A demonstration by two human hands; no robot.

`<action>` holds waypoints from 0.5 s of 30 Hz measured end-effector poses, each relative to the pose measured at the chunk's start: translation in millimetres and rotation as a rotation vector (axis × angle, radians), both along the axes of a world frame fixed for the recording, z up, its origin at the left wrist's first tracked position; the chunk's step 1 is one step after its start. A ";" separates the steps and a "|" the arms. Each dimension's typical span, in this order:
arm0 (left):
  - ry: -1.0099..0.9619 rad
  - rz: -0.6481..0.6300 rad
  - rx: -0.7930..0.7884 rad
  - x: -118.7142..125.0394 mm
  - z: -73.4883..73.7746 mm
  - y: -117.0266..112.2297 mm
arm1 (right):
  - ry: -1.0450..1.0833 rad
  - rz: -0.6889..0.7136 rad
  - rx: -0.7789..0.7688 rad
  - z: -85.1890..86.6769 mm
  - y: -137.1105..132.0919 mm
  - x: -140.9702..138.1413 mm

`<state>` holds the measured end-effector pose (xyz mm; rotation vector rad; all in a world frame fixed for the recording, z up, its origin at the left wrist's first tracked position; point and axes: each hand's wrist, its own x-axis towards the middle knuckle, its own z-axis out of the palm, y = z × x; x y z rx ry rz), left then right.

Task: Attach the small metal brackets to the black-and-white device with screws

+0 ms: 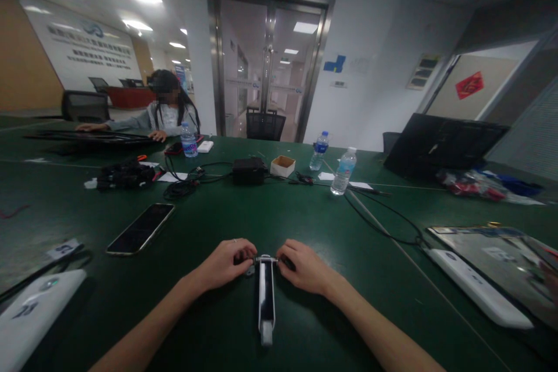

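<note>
A narrow, elongated device, white at the edges with a dark glossy strip along its top, lies lengthwise on the table in front of me. A thin metal crosspiece sticks out at both sides of its far end, and a pale tab forms its near end. My left hand has its fingers closed at the left tip of the crosspiece. At the right tip, my right hand is curled in the same way. The fingertips partly hide both tips. A small greyish piece shows just under my left fingertips.
A smartphone lies to the left, near a white device. Farther back are a black box, cables, a small carton and water bottles. A tablet-like panel lies right. Another person sits across, left.
</note>
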<state>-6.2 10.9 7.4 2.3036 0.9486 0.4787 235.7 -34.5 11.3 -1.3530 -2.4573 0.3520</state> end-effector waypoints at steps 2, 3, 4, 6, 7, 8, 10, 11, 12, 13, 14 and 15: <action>-0.019 -0.003 -0.004 0.0 -0.7 0.7 | -0.001 -0.002 -0.002 0.7 -0.1 -0.2; -0.023 -0.002 -0.009 0.2 -0.5 0.7 | -0.002 -0.003 -0.002 1.2 -0.3 -0.3; -0.027 -0.002 -0.013 0.3 0.0 0.6 | -0.002 -0.003 -0.002 1.8 -0.5 -0.4; -0.038 -0.003 -0.021 0.6 1.3 0.2 | -0.003 -0.004 0.000 2.7 -1.1 -0.6; -0.045 -0.004 -0.024 0.6 1.9 0.0 | -0.003 -0.006 0.000 2.9 -1.3 -0.6; -0.051 -0.006 -0.027 0.6 2.3 -0.2 | -0.002 -0.006 -0.002 2.7 -1.3 -0.5; -0.059 -0.006 -0.027 0.3 2.8 -0.5 | 0.001 -0.007 0.000 1.7 -1.0 -0.3; -0.058 -0.004 -0.027 0.1 2.9 -0.6 | 0.003 -0.005 0.003 0.8 -0.7 -0.1; -0.055 -0.004 -0.027 -0.1 2.9 -0.7 | 0.005 -0.002 0.008 -0.2 -0.3 0.2; -0.051 -0.006 -0.031 -0.4 3.0 -0.8 | 0.006 0.000 0.013 -1.1 0.2 0.4; -0.048 -0.009 -0.035 -0.6 3.2 -0.9 | 0.007 0.003 0.017 -1.9 0.5 0.6; -0.045 -0.014 -0.039 -0.7 3.4 -1.1 | 0.007 0.004 0.019 -2.5 0.8 0.8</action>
